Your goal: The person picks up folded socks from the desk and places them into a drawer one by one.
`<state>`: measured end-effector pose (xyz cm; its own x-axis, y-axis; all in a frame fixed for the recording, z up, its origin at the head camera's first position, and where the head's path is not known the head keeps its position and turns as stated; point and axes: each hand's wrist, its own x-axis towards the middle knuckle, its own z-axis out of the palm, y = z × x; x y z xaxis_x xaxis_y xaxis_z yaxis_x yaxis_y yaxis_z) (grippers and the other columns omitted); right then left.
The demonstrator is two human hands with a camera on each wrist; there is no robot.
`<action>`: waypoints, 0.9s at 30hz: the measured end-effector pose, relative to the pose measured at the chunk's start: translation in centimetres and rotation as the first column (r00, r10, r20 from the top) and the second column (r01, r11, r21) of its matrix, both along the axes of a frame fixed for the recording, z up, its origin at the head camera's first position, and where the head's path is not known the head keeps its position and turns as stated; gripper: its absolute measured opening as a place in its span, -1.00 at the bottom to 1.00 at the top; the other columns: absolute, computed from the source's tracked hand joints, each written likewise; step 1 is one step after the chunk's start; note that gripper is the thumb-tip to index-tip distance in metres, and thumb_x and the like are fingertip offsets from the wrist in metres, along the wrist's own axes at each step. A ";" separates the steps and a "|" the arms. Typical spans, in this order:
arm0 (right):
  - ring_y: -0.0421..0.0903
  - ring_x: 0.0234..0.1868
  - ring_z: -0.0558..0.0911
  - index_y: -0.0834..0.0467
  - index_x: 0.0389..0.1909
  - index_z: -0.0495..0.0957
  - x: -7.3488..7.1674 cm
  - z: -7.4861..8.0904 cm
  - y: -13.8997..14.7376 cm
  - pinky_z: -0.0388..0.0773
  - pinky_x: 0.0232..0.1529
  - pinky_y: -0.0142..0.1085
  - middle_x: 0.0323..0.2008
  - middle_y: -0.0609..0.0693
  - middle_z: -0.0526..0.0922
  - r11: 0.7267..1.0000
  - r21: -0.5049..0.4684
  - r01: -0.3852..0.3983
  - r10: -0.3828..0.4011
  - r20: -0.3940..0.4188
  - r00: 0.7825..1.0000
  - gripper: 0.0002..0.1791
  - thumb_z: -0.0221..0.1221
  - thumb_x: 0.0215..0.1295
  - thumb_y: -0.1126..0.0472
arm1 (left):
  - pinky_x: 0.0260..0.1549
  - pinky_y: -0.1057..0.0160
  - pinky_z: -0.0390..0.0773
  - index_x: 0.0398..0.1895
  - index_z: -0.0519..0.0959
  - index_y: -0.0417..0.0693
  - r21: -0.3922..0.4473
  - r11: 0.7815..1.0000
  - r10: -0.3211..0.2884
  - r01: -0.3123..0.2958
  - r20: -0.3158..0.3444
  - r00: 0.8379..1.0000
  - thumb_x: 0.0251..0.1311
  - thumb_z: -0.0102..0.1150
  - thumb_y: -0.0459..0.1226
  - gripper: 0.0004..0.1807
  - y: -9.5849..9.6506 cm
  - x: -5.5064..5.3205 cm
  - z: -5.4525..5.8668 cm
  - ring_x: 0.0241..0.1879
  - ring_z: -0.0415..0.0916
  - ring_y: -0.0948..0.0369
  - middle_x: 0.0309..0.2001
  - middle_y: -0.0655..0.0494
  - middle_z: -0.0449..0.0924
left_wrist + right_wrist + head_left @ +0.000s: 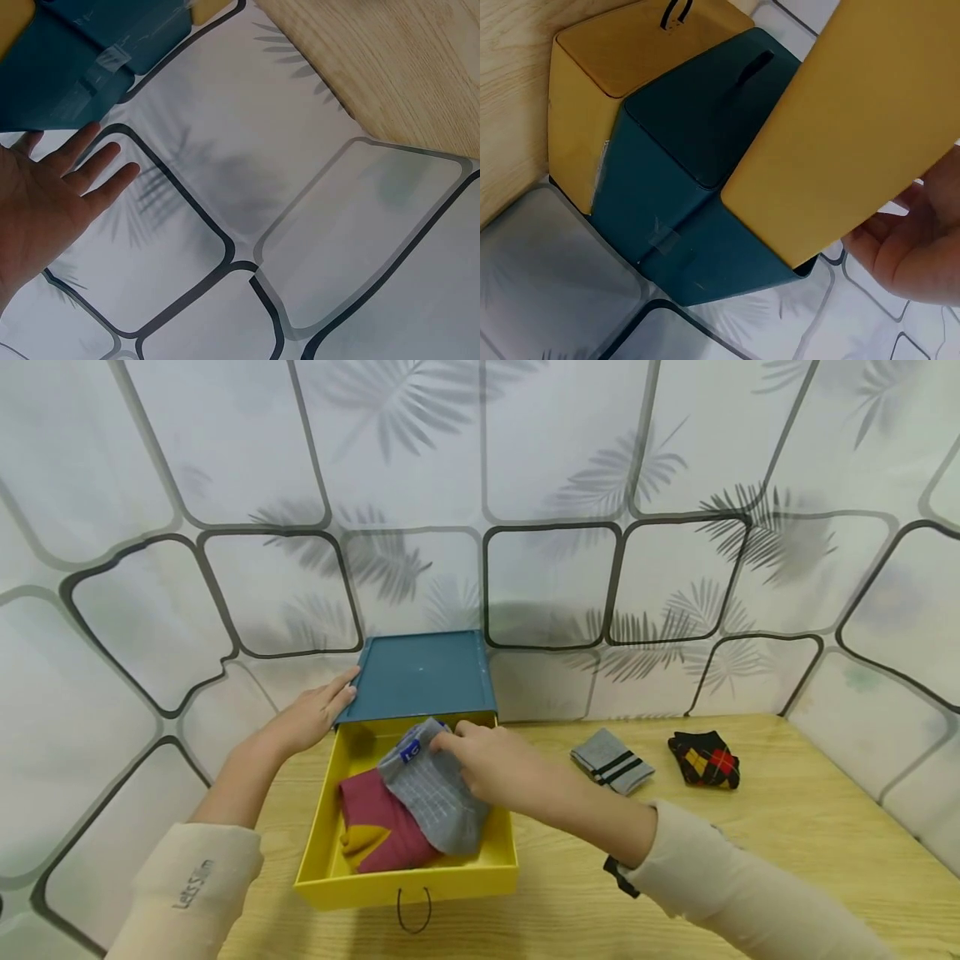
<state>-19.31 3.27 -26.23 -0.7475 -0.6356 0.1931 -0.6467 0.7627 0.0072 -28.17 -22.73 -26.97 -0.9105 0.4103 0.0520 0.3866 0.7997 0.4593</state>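
In the head view, a yellow drawer [420, 882] is pulled out from under a teal box top [423, 672]. Inside lie maroon socks [397, 835] with a mustard patch and a grey sock [442, 802] with a blue label. My right hand [498, 768] reaches over the drawer's right side and pinches the grey sock near its cuff. In the right wrist view, that hand [922, 240] is partly hidden behind the drawer wall. My left hand [311, 714] rests against the teal box's left edge, its fingers extended; the left wrist view shows the fingers spread.
A folded grey sock with black stripes [611, 762] and a black argyle sock [705, 760] lie on the wooden table [795, 843], right of the drawer. Drawer fronts in yellow [645, 45] and teal [712, 112] have black loops. A patterned curtain [555, 585] stands behind.
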 end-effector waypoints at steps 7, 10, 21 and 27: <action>-0.12 -0.57 0.40 0.01 -0.09 0.37 0.0 -0.9 -1.0 0.40 -0.61 -0.35 -0.33 0.03 0.39 0.979 0.178 0.096 -0.080 -0.093 0.992 -0.61 0.13 -0.01 0.25 | -0.02 -0.15 -0.18 0.26 -0.21 0.07 0.002 1.000 -0.010 0.010 -0.011 1.000 0.17 -0.58 0.10 -0.38 -0.1 -0.1 -0.1 0.14 -0.24 -0.11 0.21 -0.10 -0.14; -0.10 -0.55 0.41 0.04 -0.13 0.41 -0.2 -1.1 -1.1 0.42 -0.54 -0.32 -0.36 0.03 0.39 0.975 0.205 0.089 -0.063 -0.129 0.990 -0.65 0.14 -0.02 0.25 | -0.02 -0.15 -0.18 0.26 -0.20 0.07 0.003 1.000 -0.011 0.011 -0.014 1.000 0.17 -0.58 0.10 -0.39 -0.1 -0.1 -0.1 0.14 -0.25 -0.11 0.21 -0.09 -0.14; -0.14 -0.53 0.30 0.07 -0.28 0.50 0.5 -0.5 -0.4 0.29 -0.58 -0.40 -0.45 -0.03 0.36 0.987 0.158 0.012 0.032 -0.273 0.962 -0.80 0.06 0.02 0.31 | -0.03 -0.17 -0.18 0.26 -0.21 0.09 0.009 1.000 -0.009 0.009 0.000 1.000 0.17 -0.57 0.10 -0.39 0.0 -0.1 0.0 0.14 -0.25 -0.11 0.21 -0.09 -0.14; -0.16 -0.35 0.41 0.08 -0.34 0.54 4.1 1.1 -0.1 0.39 -0.37 -0.45 -0.35 -0.06 0.47 0.968 -0.003 -0.251 0.221 -0.466 0.857 -0.83 0.05 0.01 0.28 | -0.04 -0.18 -0.18 0.26 -0.21 0.09 0.010 1.000 0.004 -0.004 0.008 1.000 0.17 -0.57 0.10 -0.39 0.1 0.1 0.1 0.14 -0.25 -0.12 0.21 -0.10 -0.14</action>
